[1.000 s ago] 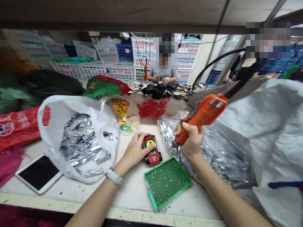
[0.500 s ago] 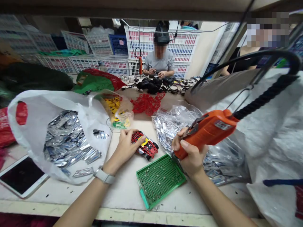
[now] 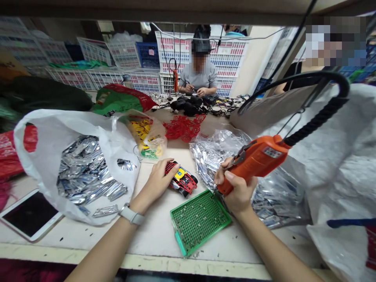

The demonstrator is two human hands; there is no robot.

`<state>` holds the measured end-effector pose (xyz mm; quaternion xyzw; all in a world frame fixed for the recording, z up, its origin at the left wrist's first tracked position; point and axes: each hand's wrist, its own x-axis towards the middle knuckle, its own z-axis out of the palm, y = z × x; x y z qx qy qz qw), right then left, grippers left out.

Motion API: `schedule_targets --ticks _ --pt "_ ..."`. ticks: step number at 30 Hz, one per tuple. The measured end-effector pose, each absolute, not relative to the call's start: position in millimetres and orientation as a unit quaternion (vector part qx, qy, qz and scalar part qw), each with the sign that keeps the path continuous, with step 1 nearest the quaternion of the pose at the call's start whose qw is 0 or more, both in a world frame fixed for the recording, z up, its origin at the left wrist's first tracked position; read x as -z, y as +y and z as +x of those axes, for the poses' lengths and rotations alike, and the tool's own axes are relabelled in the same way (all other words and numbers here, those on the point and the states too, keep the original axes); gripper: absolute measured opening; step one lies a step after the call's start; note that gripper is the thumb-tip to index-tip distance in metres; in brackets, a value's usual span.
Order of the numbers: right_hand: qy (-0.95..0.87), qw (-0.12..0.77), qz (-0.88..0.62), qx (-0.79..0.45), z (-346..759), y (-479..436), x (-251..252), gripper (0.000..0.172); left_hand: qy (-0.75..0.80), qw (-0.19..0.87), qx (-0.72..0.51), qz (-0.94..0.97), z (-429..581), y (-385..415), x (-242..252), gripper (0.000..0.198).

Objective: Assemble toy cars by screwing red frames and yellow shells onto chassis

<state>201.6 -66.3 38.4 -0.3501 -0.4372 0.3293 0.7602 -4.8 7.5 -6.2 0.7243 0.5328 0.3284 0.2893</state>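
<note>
My left hand (image 3: 160,176) is closed around the rear of a red, black and yellow toy car (image 3: 183,181) that rests on the table. In my right hand (image 3: 239,192) is an orange electric screwdriver (image 3: 254,162), held at a slant with its black coiled cable rising to the right. The screwdriver's lower end is over the upper right corner of a green perforated screw tray (image 3: 199,223); its tip is hidden by the tray edge and my fingers. Small screws are scattered in the tray's holes.
A white plastic bag (image 3: 41,156) of silvery parts lies left, with a tablet (image 3: 29,215) before it. Behind are a bag of yellow parts (image 3: 142,133) and red plastic parts (image 3: 185,127). A clear bag (image 3: 217,141) of silvery pieces lies right. A person sits opposite.
The screwdriver's upper end and cable have shifted slightly left and down. My left hand stays on the toy car, and the whole view has shifted slightly.
</note>
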Motion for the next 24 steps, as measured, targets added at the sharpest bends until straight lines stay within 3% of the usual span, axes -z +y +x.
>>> schedule_targets --ticks 6,15,24 --pt "-0.426 0.767 -0.349 -0.329 200.9 -67.1 -41.5 0.016 0.528 0.291 -0.322 0.73 -3.8 5.9 2.1 0.048" --pt "-0.438 0.799 -0.249 -0.327 168.7 -47.0 -94.8 0.01 0.541 0.294 -0.332 0.715 -1.3 6.3 6.6 0.045" --pt "-0.453 0.779 -0.252 -0.353 132.9 -15.7 -76.9 0.01 0.538 0.29 -0.329 0.72 -1.1 7.1 7.4 0.043"
